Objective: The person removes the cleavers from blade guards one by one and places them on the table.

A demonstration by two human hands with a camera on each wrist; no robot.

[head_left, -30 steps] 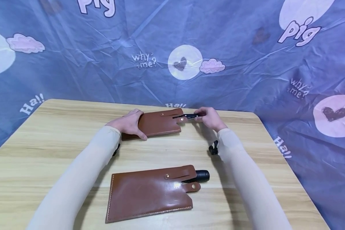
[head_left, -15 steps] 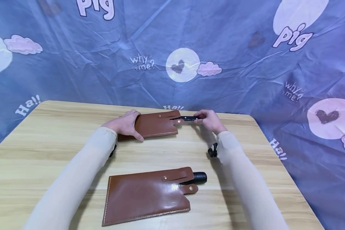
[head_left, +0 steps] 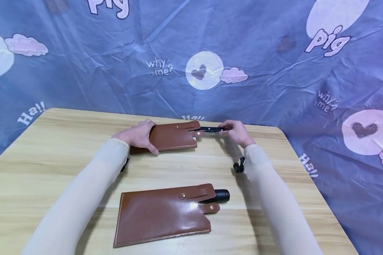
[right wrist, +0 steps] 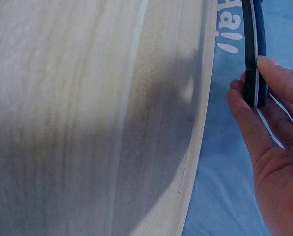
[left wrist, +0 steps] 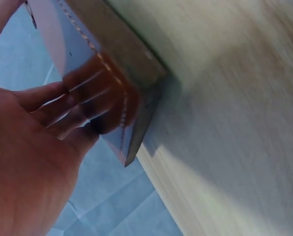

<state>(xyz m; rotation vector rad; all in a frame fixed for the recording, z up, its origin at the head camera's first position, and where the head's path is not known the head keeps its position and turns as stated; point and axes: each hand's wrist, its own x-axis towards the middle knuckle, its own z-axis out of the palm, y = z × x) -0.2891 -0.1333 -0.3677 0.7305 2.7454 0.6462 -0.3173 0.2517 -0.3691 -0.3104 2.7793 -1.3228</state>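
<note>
Near the back edge of the table lies a brown leather knife sheath [head_left: 173, 136], its open end facing right. My left hand [head_left: 140, 135] grips it by the closed left end, thumb on the near edge and fingers across the far side. In the left wrist view those fingers [left wrist: 80, 105] rest against its glossy, stitched surface. A black riveted knife handle [head_left: 209, 130] sticks out of the sheath's mouth, and most of the blade is hidden inside. My right hand [head_left: 237, 132] pinches the handle's end between thumb and fingers, as the right wrist view also shows.
A second brown leather sheath [head_left: 161, 217] lies on the wooden table [head_left: 67, 170] closer to me, with a thick black handle [head_left: 222, 196] protruding at its right. Behind the table hangs a blue printed cloth [head_left: 121, 81].
My right hand has shifted slightly right with the knife handle, and more of the handle shows beyond the sheath. My left hand keeps hold of the sheath. The nearer sheath stays in place.
</note>
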